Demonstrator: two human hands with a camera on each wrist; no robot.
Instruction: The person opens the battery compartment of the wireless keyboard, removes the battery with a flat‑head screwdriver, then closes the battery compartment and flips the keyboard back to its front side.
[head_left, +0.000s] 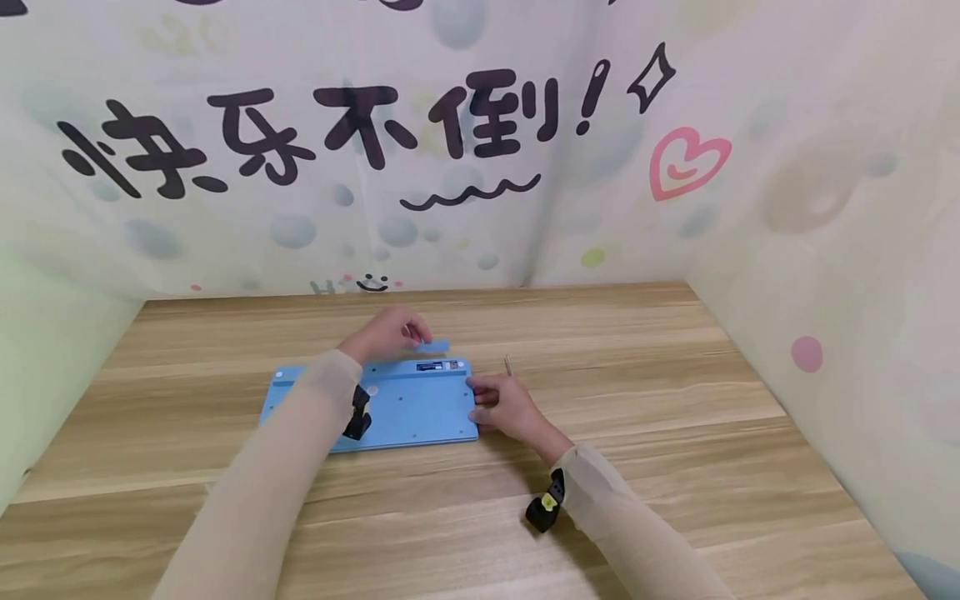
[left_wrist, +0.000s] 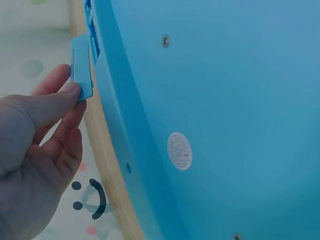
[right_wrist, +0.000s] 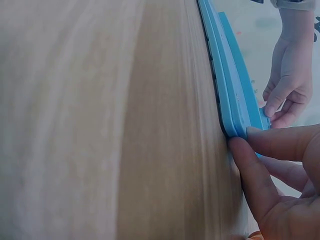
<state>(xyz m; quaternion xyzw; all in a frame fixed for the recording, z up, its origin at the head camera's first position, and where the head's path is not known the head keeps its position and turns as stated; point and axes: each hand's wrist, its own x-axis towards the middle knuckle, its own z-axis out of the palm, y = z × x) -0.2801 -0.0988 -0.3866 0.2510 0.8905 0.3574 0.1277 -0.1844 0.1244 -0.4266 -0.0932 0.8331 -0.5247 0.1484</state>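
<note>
A light-blue keyboard [head_left: 420, 408] lies face down on the table, with screws and round pads on its back. At its far right edge, the uncovered battery compartment [head_left: 441, 365] shows dark and pale parts inside. My left hand [head_left: 390, 332] pinches a small blue battery cover [left_wrist: 81, 67] between thumb and fingers, just beyond the keyboard's far edge. With thumb and fingertips, my right hand [head_left: 510, 408] grips the keyboard's right end; in the right wrist view these fingers [right_wrist: 257, 175] are at its corner.
A thin metallic rod [head_left: 508, 365] lies just behind the right hand. The wooden table [head_left: 637, 392] meets a printed cloth wall [head_left: 480, 242] at the back and further walls on both sides. Black camera mounts sit on both wrists.
</note>
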